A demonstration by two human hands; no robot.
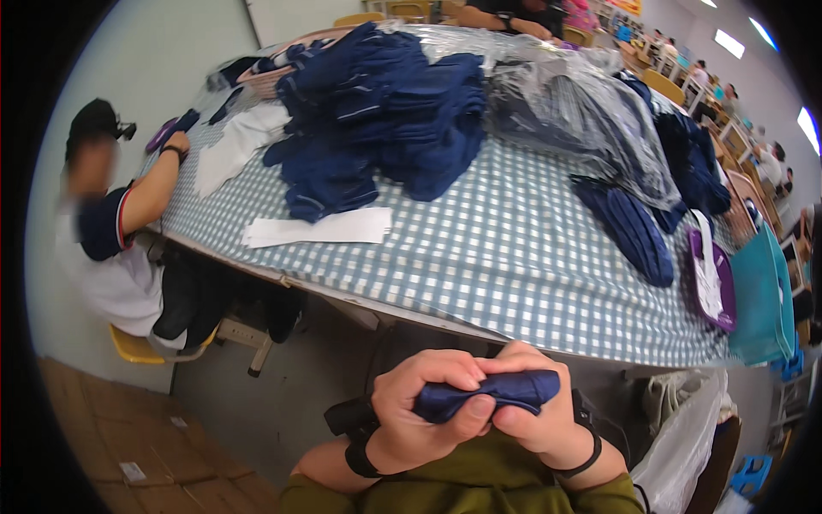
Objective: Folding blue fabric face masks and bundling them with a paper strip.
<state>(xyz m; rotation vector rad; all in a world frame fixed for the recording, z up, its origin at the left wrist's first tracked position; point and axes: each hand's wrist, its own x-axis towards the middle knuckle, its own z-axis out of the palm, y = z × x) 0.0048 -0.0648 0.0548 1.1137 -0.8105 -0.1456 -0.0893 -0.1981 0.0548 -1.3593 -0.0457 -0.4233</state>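
Cloth bundle (514,390), one, in two hands (419,415) (548,421)

We can read no words or numbers here. Two small white labels (133,471) sit on the brown cardboard (107,424), below and to the left of the left grip (413,409), their print too small for us; far beyond and right of the right grip (550,418) we see a bright sign (624,6), too blurred to read

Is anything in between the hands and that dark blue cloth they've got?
No, nothing visible. The left hand and right hand both hold the dark blue cloth directly. The big navy pile and white strips lie farther off on the checked table.
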